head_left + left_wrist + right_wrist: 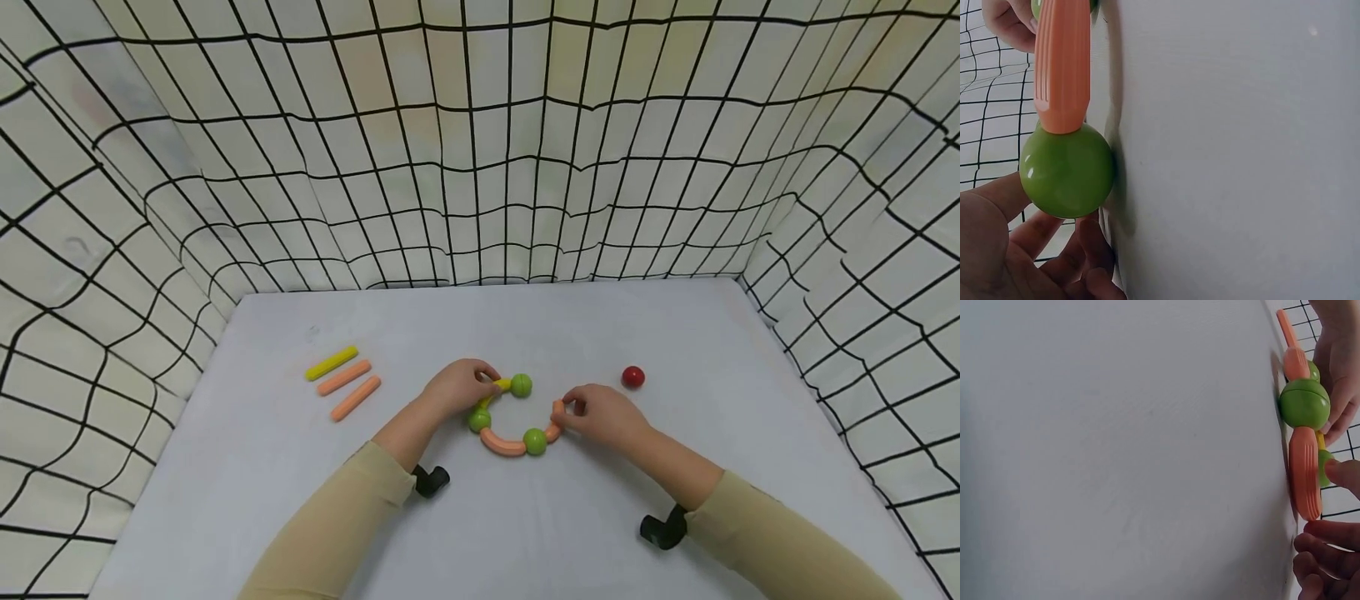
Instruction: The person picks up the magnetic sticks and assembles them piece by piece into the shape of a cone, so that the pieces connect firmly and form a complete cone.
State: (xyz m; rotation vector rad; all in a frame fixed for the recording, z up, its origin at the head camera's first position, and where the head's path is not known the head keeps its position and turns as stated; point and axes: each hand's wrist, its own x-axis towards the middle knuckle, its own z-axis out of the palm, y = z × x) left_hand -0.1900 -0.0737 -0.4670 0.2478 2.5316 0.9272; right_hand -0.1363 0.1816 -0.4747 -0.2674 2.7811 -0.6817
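Head view: on the white table, the left hand and right hand flank an open ring. The left hand pinches its curved yellow piece at the far left, next to the far green ball. The right hand's thumb and fingers pinch the curved orange piece at the ring's right end, beside the near green ball.

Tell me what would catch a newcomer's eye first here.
Probably the open loop of green balls, curved orange pieces and a yellow piece between the left hand and right hand on the table. Then the lone red ball beyond the right hand, and the black grid behind.
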